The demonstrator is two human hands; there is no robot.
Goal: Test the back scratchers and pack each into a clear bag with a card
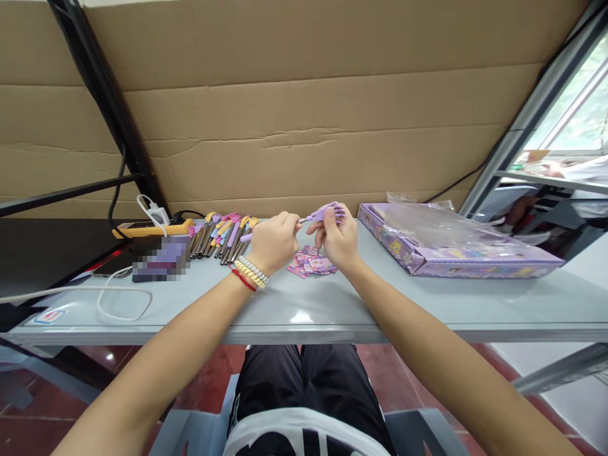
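Between my hands is a purple back scratcher point(319, 214) with a hand-shaped head and a short length of metal rod showing. My left hand point(276, 240), with bracelets at its wrist, is closed around its handle end. At the head end my right hand point(340, 238) pinches the purple piece between thumb and fingers. Beneath the hands lies a loose pile of small pink and purple printed cards point(311, 262). To the left of my left hand, several back scratchers point(223, 234) with coloured handles and metal rods lie side by side.
A purple printed box point(470, 253) with clear plastic over it lies on the right of the grey table point(304, 310). At the left are a blurred phone-like item point(161, 258), a white cable point(124, 316) and a yellow power strip point(152, 229). Cardboard point(304, 114) stands behind.
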